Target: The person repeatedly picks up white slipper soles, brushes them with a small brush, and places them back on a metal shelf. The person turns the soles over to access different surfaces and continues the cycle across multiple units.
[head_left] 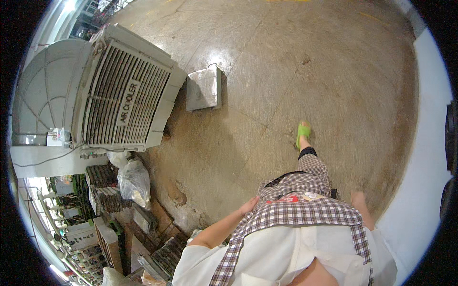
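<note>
My left hand [249, 205] is at the left side of my brown-and-white checked apron [305, 214], close against the cloth. Its fingers lie fairly straight and partly out of sight, with nothing visible in them. On the other side, my right hand [358, 197] hangs beside the apron, smeared by motion, so its fingers cannot be made out. Below the apron, one foot in a green slipper [303, 129] is stretched forward on the concrete floor [286, 71].
At left stands a large grey louvred air cooler [129, 95], with a flat metal-topped block [202, 89] on the floor beside it. Clear plastic bags [134, 181] and stacked dark metal parts [107, 188] crowd the lower left. A pale wall [424, 157] runs along the right.
</note>
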A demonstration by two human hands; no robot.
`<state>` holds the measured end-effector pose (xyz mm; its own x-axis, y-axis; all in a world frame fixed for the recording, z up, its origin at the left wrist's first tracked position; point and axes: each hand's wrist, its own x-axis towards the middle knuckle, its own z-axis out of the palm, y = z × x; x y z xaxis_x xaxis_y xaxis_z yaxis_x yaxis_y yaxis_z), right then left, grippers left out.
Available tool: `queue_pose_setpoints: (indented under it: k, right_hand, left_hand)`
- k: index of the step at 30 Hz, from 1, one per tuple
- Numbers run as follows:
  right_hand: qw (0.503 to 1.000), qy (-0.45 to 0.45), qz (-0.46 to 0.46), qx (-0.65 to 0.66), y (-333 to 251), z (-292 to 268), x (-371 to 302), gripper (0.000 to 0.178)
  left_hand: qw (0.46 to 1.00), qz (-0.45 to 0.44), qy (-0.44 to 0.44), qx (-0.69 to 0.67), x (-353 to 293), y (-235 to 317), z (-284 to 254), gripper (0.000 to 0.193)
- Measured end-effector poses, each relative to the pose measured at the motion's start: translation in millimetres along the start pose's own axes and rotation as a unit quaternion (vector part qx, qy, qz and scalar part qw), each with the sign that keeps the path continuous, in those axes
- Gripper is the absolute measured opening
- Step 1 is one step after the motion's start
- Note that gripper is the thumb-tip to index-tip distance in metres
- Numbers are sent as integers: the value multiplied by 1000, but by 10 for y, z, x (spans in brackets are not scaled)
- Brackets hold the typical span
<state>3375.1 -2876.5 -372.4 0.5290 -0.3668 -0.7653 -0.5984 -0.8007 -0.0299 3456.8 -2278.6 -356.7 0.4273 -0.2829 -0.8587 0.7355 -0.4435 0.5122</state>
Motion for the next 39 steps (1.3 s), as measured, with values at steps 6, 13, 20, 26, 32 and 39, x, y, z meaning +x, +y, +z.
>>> queue_pose_setpoints:
  k: [6, 13, 20, 26, 32, 39]
  right_hand:
    - [996, -67, 34, 46, -1012, -1255, 1317, 42]
    - [973, 66, -210, 62, -4655, -4863, 3974, 31]
    - [925, 156, -310, 157, -6880, -6531, 5121, 26]
    - [951, -28, -307, -14, -7485, -6295, 5547, 19]
    - [969, -12, -247, 10, -7507, -5961, 6027, 21]
    - [972, -93, -217, -24, -8814, -7112, 7853, 17]
  left_hand:
    - [996, 8, 47, -80, 1086, 1540, -721, 67]
    - [985, 32, 93, -144, 2032, 3743, -1901, 56]
    - [970, 56, 142, -189, 3173, 4722, -3018, 47]
    - [960, 19, 205, -189, 3515, 5693, -4270, 39]
    - [910, -93, 401, -57, 4082, 6531, -5147, 35]
    - [833, -92, 513, -186, 4435, 8070, -6788, 54]
